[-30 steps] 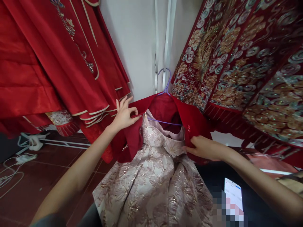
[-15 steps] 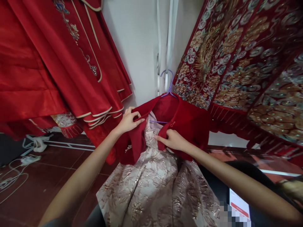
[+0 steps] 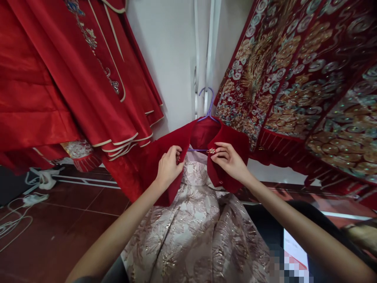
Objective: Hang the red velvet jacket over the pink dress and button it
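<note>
A short dark red jacket hangs on a purple hanger, over a pale pink brocade dress with shiny gold-toned leaves. My left hand grips the jacket's left front edge near the collar, fingers curled round the cloth. On the other front edge, my right hand pinches the cloth beside a flower-shaped ornament with a small loop. The two front edges stand apart, and the dress's bodice shows between them.
Red satin garments with cream piping hang on the left. To the right hangs a heavily embroidered dark red garment with fringe. White cables lie on the tiled floor at left. A lit phone screen shows at lower right.
My left hand has shifted right and slightly down to the collar edge. My right hand has moved up to the flower ornament, and the right front of the jacket now lies flatter.
</note>
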{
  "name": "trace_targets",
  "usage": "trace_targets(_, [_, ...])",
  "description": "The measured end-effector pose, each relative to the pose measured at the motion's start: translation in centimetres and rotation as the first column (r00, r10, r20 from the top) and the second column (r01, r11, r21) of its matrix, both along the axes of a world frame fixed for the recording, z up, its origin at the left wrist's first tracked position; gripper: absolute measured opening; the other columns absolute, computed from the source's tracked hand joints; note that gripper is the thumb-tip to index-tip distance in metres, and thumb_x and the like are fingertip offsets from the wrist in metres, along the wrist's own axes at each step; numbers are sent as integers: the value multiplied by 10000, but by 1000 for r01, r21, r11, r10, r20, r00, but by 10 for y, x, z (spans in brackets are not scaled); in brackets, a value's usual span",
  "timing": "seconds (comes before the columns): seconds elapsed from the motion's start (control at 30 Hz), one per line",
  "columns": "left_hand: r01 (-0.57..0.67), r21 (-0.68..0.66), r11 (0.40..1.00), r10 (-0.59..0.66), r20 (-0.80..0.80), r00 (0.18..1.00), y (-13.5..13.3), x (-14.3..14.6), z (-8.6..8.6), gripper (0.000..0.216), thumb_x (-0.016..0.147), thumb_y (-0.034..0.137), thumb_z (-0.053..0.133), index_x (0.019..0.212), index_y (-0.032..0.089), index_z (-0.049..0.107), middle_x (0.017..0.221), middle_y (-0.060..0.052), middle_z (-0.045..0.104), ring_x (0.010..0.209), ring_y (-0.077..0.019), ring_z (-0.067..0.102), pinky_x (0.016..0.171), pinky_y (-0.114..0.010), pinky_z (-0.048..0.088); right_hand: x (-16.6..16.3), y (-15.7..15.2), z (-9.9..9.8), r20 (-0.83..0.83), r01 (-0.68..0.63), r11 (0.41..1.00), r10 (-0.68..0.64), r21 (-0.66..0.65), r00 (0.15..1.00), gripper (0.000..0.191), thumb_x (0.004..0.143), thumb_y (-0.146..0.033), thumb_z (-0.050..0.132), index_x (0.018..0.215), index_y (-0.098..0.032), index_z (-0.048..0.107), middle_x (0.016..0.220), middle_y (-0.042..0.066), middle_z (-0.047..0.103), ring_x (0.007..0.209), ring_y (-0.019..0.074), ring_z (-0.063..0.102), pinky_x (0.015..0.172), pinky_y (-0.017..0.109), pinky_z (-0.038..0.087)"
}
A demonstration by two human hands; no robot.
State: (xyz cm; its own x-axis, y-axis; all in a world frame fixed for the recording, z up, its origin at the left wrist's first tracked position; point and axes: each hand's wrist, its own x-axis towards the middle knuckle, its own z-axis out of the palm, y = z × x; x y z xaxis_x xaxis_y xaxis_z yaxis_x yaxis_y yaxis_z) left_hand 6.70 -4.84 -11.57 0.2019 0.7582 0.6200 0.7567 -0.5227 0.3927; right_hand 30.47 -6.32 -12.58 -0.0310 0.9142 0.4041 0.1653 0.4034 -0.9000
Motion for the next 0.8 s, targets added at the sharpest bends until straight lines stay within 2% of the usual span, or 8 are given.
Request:
trace_targets(0.1, [132,-100,986,-109,212,971,-1,4,-5,309,752,228,624,1012,225,457,813,16,565,674,-120,563,633,-247,463,1,10,1,62,21,999,-18,-46,998,401,720,-380,702,1041,-180,567,947,65,618,861,165,629,827,353,547])
trace_targets(0.23, [325,-161,932,-256,340,905,-6,8,-5,304,736,231,658,984,222,481,843,5,577,757,-112,592,634,-203,482,5,19,5,40,-3,996,7,-91,999,323,713,-363,704,949,-158,626,858,68,677,818,175,655,884,407,526])
trace_targets(0.33, [346,-166,924,-236,465,854,-5,13,-1,274,752,269,666,963,215,500,871,-6,606,786,-111,610,644,-197,492,4,13,15,-2,-106,988,106,-113,994,302,722,-344,698,953,-160,636,872,74,694,831,182,664,899,424,520])
trace_targets(0.47, [326,-92,941,-199,630,750,7,32,9,283,747,271,684,968,202,522,891,-16,620,833,-114,622,676,-196,502,-5,-7,29,-24,-233,962,232,-141,972,295,722,-333,706,957,-171,629,909,61,683,827,163,656,907,413,513])
trace_targets(0.53, [349,-92,933,-211,644,735,14,44,13,311,726,200,688,995,190,533,905,-27,626,844,-116,624,706,-209,515,-10,-13,31,-42,-280,949,277,-141,960,291,726,-335,702,956,-175,624,914,53,675,823,152,650,902,397,515])
trace_targets(0.6, [389,-152,909,-228,599,767,18,52,14,359,681,94,682,1007,176,554,930,-40,640,825,-116,629,716,-218,522,-13,-12,29,-47,-284,951,280,-120,959,293,729,-339,700,958,-173,622,915,51,668,825,146,641,896,380,514])
trace_targets(0.67, [404,-217,889,-239,531,813,20,54,11,387,664,29,655,1017,172,588,955,-48,660,809,-118,639,720,-228,527,-13,-7,23,-31,-234,969,232,-83,972,294,734,-350,695,956,-171,619,920,57,664,834,148,631,879,364,517])
trace_targets(0.8, [343,-172,924,-228,472,851,19,45,4,336,728,84,646,1043,199,650,986,-51,664,835,-128,647,762,-254,532,-10,7,12,7,-150,988,150,-24,989,292,754,-372,678,962,-180,608,953,64,650,861,155,612,824,335,528])
